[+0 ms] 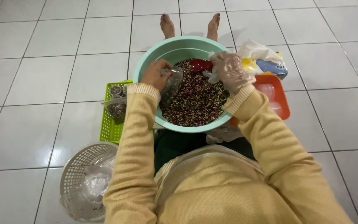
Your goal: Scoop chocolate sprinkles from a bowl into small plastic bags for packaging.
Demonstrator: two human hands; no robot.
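A mint-green basin [148,62] sits between my legs, filled with a dark mix of small multicoloured pieces [197,101]. My left hand [156,74], bare, grips the mouth of a small clear plastic bag [171,85] partly filled with the mix, held over the basin's left side. My right hand [228,70], in a thin clear plastic glove, holds a red scoop [199,64] over the far part of the mix, close to the bag's mouth.
A green plastic basket [108,128] at the left holds filled small bags [117,108]. An orange tray [276,97] and a tissue pack [266,62] lie at the right. A white round basket [79,178] with plastic stands near left. White tiled floor all round; my bare feet [189,25] beyond the basin.
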